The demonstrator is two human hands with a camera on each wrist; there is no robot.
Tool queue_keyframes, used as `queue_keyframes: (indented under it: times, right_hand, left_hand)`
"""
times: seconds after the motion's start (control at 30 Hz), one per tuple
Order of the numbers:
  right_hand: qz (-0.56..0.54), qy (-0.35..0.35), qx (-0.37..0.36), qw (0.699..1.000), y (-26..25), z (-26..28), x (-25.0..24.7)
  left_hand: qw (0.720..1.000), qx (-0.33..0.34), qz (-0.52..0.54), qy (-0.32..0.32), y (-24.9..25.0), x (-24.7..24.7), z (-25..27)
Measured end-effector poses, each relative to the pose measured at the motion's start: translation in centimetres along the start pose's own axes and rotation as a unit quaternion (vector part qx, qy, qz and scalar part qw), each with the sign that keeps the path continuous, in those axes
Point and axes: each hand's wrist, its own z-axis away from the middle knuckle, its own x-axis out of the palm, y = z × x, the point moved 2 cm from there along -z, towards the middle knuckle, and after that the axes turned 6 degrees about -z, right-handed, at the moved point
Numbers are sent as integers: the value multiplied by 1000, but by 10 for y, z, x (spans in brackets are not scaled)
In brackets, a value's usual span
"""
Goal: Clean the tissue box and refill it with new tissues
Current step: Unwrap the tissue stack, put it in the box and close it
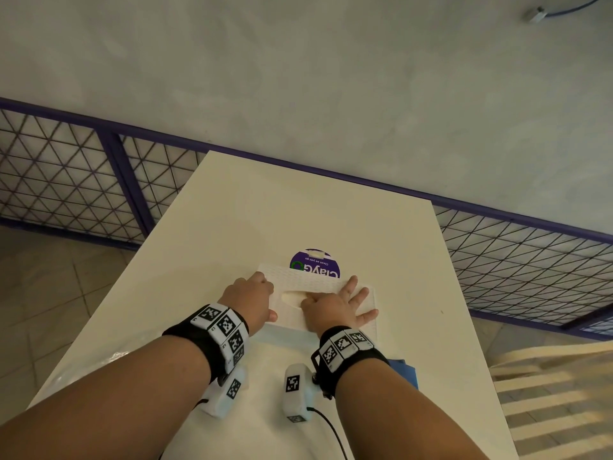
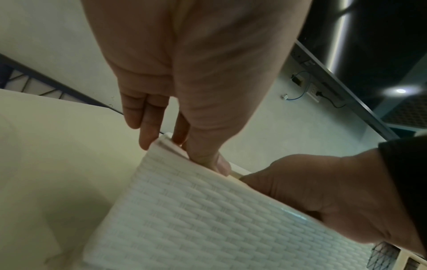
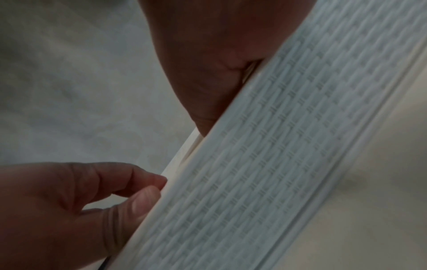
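Note:
A white tissue box (image 1: 318,283) with a woven pattern lies on the cream table (image 1: 298,200), its oval slot (image 1: 293,297) facing up. My left hand (image 1: 252,297) grips the box's left end, fingers over the far corner and thumb on the near side. The left wrist view shows those fingertips (image 2: 148,135) at the box (image 2: 208,219) corner and the thumb on the lid edge. My right hand (image 1: 341,303) lies flat on the lid with fingers spread, right of the slot. In the right wrist view its palm (image 3: 208,73) presses on the box (image 3: 277,164).
A round purple "ClayGo" label (image 1: 315,262) shows behind the box, partly hidden. A blue cloth (image 1: 404,373) lies under my right wrist. A purple mesh railing (image 1: 497,247) runs behind the table, and a slatted chair (image 1: 547,393) stands at the right.

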Motion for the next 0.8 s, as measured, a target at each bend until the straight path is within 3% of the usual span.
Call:
queue_keyframes:
  times: [0.43,0.6,0.8]
  right_hand:
    - [-30,2,19,999,-3,-4,1]
    - [-104,40,-56,992,5,1,2]
    - [-181,19,-123,976,16,-2,-2]
  left_hand:
    - [1000,-3,-12,2,1,2,1]
    - [1000,-2,-21,-1,2,1,0]
    - [999,0,-34,-3,4,0,1]
